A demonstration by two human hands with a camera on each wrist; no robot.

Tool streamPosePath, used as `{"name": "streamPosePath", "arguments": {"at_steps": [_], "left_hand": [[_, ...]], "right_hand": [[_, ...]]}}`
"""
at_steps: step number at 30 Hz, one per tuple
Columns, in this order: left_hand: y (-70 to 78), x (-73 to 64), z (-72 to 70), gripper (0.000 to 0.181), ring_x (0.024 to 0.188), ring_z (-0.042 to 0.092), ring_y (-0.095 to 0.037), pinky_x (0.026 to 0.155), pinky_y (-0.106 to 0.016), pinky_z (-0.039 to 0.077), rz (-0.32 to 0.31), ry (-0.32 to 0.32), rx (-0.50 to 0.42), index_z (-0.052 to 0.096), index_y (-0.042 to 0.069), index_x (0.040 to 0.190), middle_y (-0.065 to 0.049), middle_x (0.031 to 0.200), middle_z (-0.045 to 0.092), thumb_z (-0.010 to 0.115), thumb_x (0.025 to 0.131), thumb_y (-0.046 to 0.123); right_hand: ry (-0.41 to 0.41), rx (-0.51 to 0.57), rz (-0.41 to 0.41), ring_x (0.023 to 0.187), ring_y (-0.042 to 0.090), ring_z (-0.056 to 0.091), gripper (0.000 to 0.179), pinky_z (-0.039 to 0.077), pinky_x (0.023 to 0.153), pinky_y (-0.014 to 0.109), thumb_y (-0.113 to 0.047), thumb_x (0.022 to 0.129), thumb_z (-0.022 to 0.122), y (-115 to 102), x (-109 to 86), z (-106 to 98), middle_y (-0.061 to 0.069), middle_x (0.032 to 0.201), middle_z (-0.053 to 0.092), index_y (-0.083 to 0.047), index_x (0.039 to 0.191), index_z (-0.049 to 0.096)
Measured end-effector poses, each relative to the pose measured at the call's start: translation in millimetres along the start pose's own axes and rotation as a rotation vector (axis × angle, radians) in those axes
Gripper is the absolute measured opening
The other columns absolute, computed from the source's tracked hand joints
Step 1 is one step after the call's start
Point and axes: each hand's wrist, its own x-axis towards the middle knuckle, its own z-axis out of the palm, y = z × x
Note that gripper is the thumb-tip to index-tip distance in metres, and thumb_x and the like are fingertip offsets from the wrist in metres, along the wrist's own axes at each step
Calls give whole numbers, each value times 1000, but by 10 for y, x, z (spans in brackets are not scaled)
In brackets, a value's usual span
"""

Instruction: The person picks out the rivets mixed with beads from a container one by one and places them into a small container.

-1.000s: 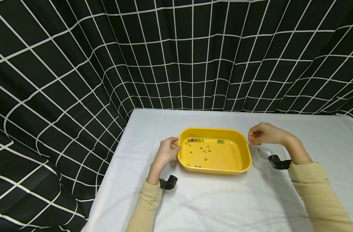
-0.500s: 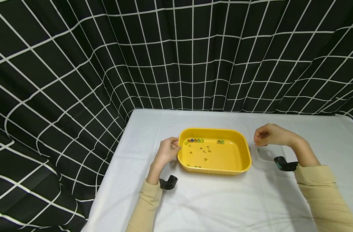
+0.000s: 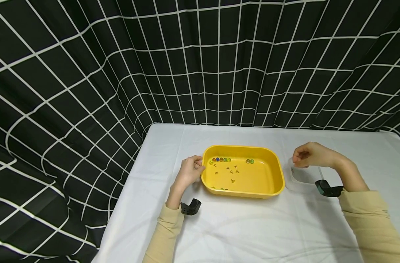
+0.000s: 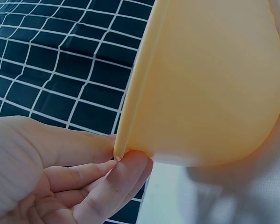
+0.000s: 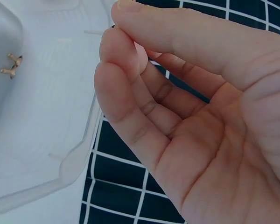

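Note:
A yellow plastic tray (image 3: pixel 256 179) stands on the white table, holding several glass marbles (image 3: pixel 221 159) and small gold-coloured pieces (image 3: pixel 236 167), each with a head and short shank. My left hand (image 3: pixel 188 170) grips the tray's left rim between thumb and fingers, as the left wrist view also shows. Over a clear plastic box (image 3: pixel 304 179), to the right of the tray, my right hand (image 3: pixel 313 155) pinches a tiny piece between thumb and forefinger; only a dark speck of it shows in the right wrist view. Gold pieces (image 5: pixel 11 66) lie inside that box.
White cloth (image 3: pixel 239 226) covers the table. A black curtain (image 3: pixel 233 73) with a white grid hangs behind it and along the left side. The clear box stands close against the tray's right end.
My right hand has moved right, away from the tray's right rim to over the clear box, uncovering more of that box. My left hand and the tray have stayed in place.

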Motion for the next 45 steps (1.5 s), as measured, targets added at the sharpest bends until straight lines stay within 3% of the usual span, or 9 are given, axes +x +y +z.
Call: {"name": "streamPosePath", "arguments": {"at_steps": [30, 45], "left_hand": [[-4, 12, 9, 34, 80, 63, -21, 66, -25, 53, -12, 4, -21, 56, -10, 118, -14, 93, 61, 62, 86, 1], [-13, 21, 11, 35, 79, 63, -22, 66, -25, 53, -3, 2, -29, 55, -12, 117, -15, 92, 60, 62, 85, 0]], "right_hand": [[-2, -17, 53, 66, 14, 51, 11, 49, 60, 26, -7, 81, 68, 57, -118, -36, 5, 73, 57, 1, 85, 61], [1, -25, 17, 67, 15, 53, 9, 50, 62, 26, -8, 83, 67, -52, -14, -8, 7, 75, 59, -2, 84, 61]]}}
